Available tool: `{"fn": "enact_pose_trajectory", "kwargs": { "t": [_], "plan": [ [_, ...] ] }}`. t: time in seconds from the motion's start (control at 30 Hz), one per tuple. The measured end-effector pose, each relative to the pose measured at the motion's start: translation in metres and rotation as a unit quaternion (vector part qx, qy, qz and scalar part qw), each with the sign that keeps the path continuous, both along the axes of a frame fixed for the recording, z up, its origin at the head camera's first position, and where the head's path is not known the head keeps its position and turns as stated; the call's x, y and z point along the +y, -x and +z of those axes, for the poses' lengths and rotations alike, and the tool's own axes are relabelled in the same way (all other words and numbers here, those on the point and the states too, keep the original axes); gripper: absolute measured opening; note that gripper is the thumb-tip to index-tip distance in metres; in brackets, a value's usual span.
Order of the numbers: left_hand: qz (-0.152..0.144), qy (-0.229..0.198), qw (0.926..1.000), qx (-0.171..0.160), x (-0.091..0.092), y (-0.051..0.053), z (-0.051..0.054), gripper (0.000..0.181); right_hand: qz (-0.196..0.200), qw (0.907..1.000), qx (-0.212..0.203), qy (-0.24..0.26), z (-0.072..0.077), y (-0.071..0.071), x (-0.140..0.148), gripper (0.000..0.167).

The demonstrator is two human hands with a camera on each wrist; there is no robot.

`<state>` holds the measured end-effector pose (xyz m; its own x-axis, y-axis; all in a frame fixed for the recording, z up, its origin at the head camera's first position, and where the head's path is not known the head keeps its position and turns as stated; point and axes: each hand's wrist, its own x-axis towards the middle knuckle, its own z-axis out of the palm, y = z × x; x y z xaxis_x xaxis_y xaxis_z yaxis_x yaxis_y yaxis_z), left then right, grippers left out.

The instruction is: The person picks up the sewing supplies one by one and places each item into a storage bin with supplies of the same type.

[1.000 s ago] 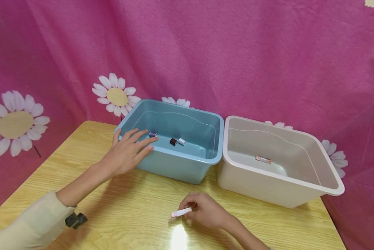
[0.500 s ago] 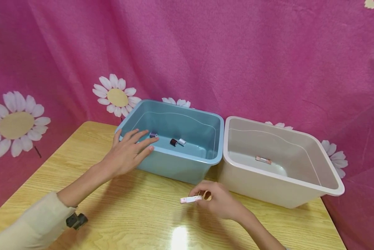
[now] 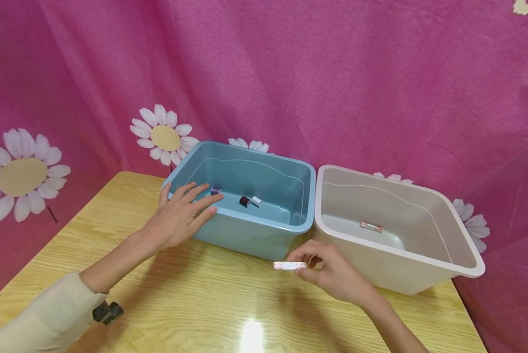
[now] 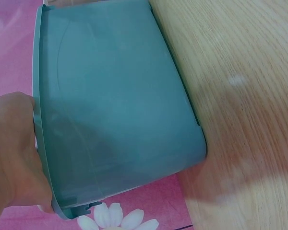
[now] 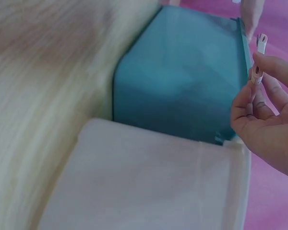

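Note:
Above the table, my right hand [image 3: 332, 272] pinches a folded tape measure [image 3: 289, 265] with a white band round its middle. In the right wrist view the tape measure [image 5: 257, 74] sits between thumb and fingers, its looped end showing. My left hand [image 3: 175, 218] lies with spread, straight fingers over the near left rim of the blue bin [image 3: 246, 240]. Inside that bin lie a purple thread spool [image 3: 216, 191], a dark brown one [image 3: 244, 201] and a white one [image 3: 256, 201]. A second folded tape measure [image 3: 371, 226] lies in the beige bin [image 3: 379, 267].
Both bins stand side by side on a wooden table [image 3: 193, 294], close together. A pink curtain [image 3: 334, 88] with daisies hangs right behind them. A dark strap device [image 3: 107, 312] sits at my left cuff. Light glares off the table's front.
My right hand has risen and moved right and forward with the tape measure, closer to the gap between the bins. My left hand has stayed in place.

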<state>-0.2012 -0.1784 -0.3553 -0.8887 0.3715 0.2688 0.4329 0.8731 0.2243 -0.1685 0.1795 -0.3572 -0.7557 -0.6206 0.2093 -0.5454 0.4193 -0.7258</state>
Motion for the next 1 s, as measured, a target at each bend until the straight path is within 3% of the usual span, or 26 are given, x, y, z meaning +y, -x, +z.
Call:
{"fn": "enact_pose_trajectory", "kwargs": {
  "t": [0.23,0.57,1.0],
  "plan": [
    [0.0,0.002,1.0,-0.001,0.0,0.0,0.0,0.048,-0.021,0.9996,0.01,-0.015,0.014,0.0,0.012,0.028],
    [-0.001,0.002,1.0,0.004,0.0,0.0,-0.001,0.048,-0.039,0.9966,0.073,-0.003,0.032,0.003,0.028,0.03],
    [0.0,0.0,1.0,0.005,0.0,0.0,-0.001,0.047,-0.08,0.9955,0.051,0.003,0.05,0.016,0.052,0.024]
  ]
}}
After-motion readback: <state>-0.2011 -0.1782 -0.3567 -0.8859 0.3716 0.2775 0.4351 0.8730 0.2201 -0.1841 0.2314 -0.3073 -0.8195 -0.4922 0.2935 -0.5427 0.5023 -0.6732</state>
